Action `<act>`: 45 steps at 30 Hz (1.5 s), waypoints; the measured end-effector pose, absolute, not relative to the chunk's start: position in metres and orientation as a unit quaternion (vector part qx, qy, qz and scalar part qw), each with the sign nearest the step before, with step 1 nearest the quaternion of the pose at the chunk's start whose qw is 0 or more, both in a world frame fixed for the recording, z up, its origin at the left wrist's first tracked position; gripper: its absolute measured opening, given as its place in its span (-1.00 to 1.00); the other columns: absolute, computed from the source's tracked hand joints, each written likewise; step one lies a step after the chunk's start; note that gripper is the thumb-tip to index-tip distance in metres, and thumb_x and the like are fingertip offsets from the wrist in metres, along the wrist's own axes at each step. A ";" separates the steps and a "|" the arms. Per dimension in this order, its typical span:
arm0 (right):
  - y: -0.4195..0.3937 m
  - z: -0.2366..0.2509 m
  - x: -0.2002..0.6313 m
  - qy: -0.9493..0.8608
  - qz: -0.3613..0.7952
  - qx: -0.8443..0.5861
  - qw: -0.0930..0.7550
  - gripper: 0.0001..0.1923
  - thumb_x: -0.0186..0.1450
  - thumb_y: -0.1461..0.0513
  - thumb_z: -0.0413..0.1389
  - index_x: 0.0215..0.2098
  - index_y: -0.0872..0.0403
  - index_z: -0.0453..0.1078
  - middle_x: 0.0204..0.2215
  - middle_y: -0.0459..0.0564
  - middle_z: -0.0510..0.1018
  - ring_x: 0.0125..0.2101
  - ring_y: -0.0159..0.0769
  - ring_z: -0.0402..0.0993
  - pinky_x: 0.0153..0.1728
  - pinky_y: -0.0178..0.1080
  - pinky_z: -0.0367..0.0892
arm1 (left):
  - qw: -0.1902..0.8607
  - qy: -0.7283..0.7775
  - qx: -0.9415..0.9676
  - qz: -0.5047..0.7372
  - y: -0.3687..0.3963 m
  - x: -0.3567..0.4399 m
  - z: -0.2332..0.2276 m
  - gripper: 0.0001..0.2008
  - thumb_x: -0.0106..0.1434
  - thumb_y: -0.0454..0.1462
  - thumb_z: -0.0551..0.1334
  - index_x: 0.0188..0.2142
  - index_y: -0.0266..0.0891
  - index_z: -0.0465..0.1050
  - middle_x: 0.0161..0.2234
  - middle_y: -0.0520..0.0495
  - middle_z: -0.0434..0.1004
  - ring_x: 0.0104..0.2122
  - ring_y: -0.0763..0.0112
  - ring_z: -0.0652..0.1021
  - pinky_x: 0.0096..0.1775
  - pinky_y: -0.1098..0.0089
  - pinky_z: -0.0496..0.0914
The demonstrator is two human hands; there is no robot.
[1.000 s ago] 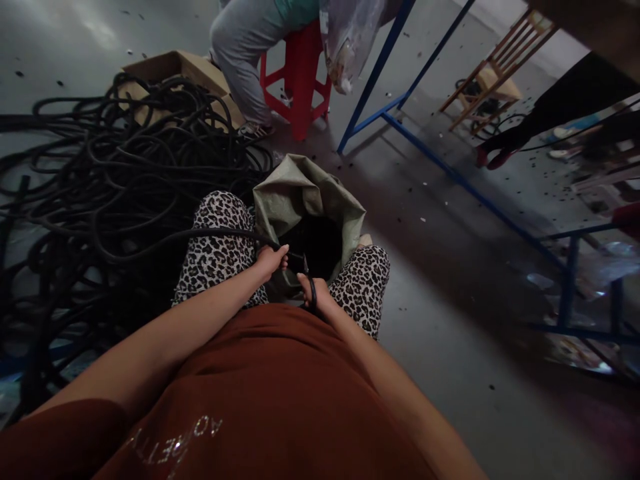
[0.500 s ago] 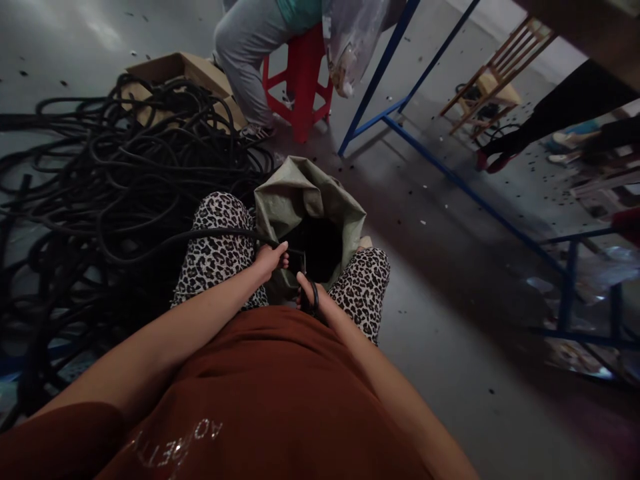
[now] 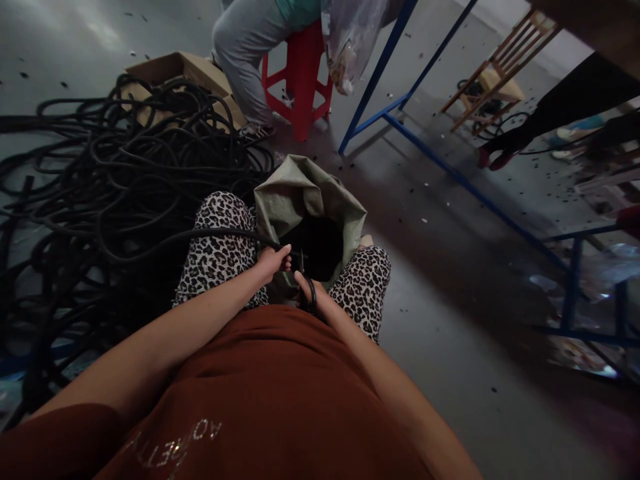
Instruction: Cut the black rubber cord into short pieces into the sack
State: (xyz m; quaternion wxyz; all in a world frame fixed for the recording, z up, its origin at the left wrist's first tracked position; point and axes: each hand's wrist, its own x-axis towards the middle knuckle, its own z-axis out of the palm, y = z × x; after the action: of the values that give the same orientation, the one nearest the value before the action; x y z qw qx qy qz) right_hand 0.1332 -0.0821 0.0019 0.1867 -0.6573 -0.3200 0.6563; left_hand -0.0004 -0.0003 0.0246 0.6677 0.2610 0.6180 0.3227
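My left hand grips a black rubber hose that runs across my left knee from the big tangle on the floor. My right hand holds black-handled scissors, whose blades point at the hose end just right of my left fingers. Both hands hover over the open mouth of a grey-green woven sack standing between my knees. The sack's inside is dark and its contents are hard to make out.
A large pile of black hose fills the floor at my left, with a cardboard box behind it. Another person sits on a red stool ahead. Blue metal frames and a wooden chair stand to the right.
My right hand with the scissors has shifted slightly up toward the hose end. My left hand keeps its hold on the hose.
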 end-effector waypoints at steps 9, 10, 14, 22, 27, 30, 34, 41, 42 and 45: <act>-0.079 0.006 0.130 -0.302 0.656 -0.668 0.182 -0.44 0.27 -0.15 -0.03 -0.40 0.18 0.40 -0.64 0.01 0.43 -0.69 -0.34 0.38 -0.66 -0.32 0.31 | 0.672 0.617 0.266 0.312 -0.002 -0.001 0.023 -0.75 0.18 -0.19 0.26 -0.51 -0.31 0.31 -0.64 -0.01 0.38 -0.70 0.54 0.39 -0.57 0.46 0.38; -0.078 0.007 0.130 -0.303 0.655 -0.668 0.181 -0.45 0.28 -0.15 -0.03 -0.40 0.19 0.40 -0.64 0.01 0.42 -0.69 -0.34 0.38 -0.66 -0.32 0.30 | 0.672 0.617 0.266 0.312 -0.002 -0.001 0.023 -0.76 0.18 -0.20 0.25 -0.50 -0.31 0.31 -0.64 -0.01 0.39 -0.70 0.54 0.39 -0.57 0.46 0.38; -0.078 0.008 0.131 -0.320 0.647 -0.670 0.175 -0.45 0.29 -0.14 -0.04 -0.40 0.19 0.41 -0.65 0.01 0.42 -0.67 -0.33 0.40 -0.65 -0.34 0.30 | 0.668 0.625 0.267 0.304 -0.001 -0.001 0.023 -0.76 0.18 -0.21 0.25 -0.51 -0.31 0.31 -0.65 -0.01 0.38 -0.71 0.54 0.39 -0.58 0.46 0.37; -0.076 0.005 0.132 -0.334 0.634 -0.677 0.167 -0.41 0.28 -0.17 -0.06 -0.40 0.19 0.40 -0.66 0.02 0.43 -0.70 -0.35 0.37 -0.68 -0.36 0.26 | 0.671 0.626 0.267 0.296 -0.001 -0.001 0.025 -0.75 0.17 -0.19 0.27 -0.51 -0.31 0.31 -0.64 -0.01 0.38 -0.72 0.56 0.37 -0.59 0.49 0.35; -0.078 0.002 0.130 -0.321 0.629 -0.685 0.178 -0.40 0.24 -0.20 -0.03 -0.40 0.18 0.39 -0.71 -0.05 0.38 -0.76 -0.39 0.31 -0.73 -0.37 0.22 | 0.675 0.622 0.259 0.300 -0.001 -0.001 0.025 -0.74 0.14 -0.17 0.30 -0.50 -0.30 0.30 -0.63 -0.01 0.39 -0.72 0.56 0.37 -0.59 0.48 0.36; -0.078 0.002 0.131 -0.348 0.612 -0.688 0.175 -0.40 0.24 -0.20 -0.04 -0.44 0.18 0.38 -0.76 -0.08 0.35 -0.79 -0.40 0.29 -0.76 -0.39 0.19 | 0.679 0.620 0.258 0.297 -0.001 0.000 0.025 -0.75 0.16 -0.19 0.28 -0.49 -0.31 0.30 -0.63 -0.01 0.39 -0.72 0.57 0.37 -0.59 0.48 0.36; -0.079 0.003 0.131 -0.362 0.603 -0.691 0.167 -0.39 0.25 -0.20 -0.05 -0.47 0.17 0.37 -0.79 -0.08 0.33 -0.81 -0.40 0.28 -0.78 -0.40 0.17 | 0.682 0.621 0.250 0.295 -0.002 0.001 0.027 -0.77 0.17 -0.21 0.27 -0.49 -0.31 0.31 -0.62 0.00 0.39 -0.71 0.57 0.37 -0.58 0.47 0.37; -0.081 0.006 0.131 -0.365 0.590 -0.706 0.143 -0.42 0.25 -0.17 -0.02 -0.50 0.18 0.37 -0.80 -0.07 0.33 -0.81 -0.39 0.29 -0.78 -0.40 0.17 | 0.690 0.616 0.243 0.291 -0.004 0.002 0.026 -0.74 0.15 -0.19 0.29 -0.50 -0.30 0.29 -0.64 -0.01 0.39 -0.72 0.56 0.38 -0.57 0.47 0.38; -0.081 0.007 0.131 -0.363 0.590 -0.708 0.140 -0.42 0.25 -0.17 -0.02 -0.51 0.18 0.38 -0.80 -0.07 0.33 -0.81 -0.39 0.29 -0.78 -0.40 0.17 | 0.690 0.617 0.244 0.290 -0.004 0.002 0.025 -0.74 0.15 -0.19 0.29 -0.50 -0.30 0.29 -0.64 -0.01 0.39 -0.72 0.56 0.38 -0.57 0.46 0.38; -0.081 0.008 0.131 -0.359 0.588 -0.712 0.134 -0.41 0.27 -0.16 -0.04 -0.52 0.18 0.39 -0.80 -0.06 0.33 -0.82 -0.38 0.27 -0.79 -0.38 0.15 | 0.689 0.620 0.247 0.283 -0.004 0.003 0.022 -0.75 0.17 -0.20 0.28 -0.51 -0.30 0.29 -0.64 -0.02 0.38 -0.71 0.55 0.38 -0.57 0.46 0.39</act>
State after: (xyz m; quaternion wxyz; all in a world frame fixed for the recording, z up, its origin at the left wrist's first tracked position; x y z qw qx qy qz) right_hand 0.1306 -0.0811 0.0081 0.1342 -0.7122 -0.3586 0.5884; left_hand 0.0026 -0.0035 0.0223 0.6887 0.2465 0.6205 0.2827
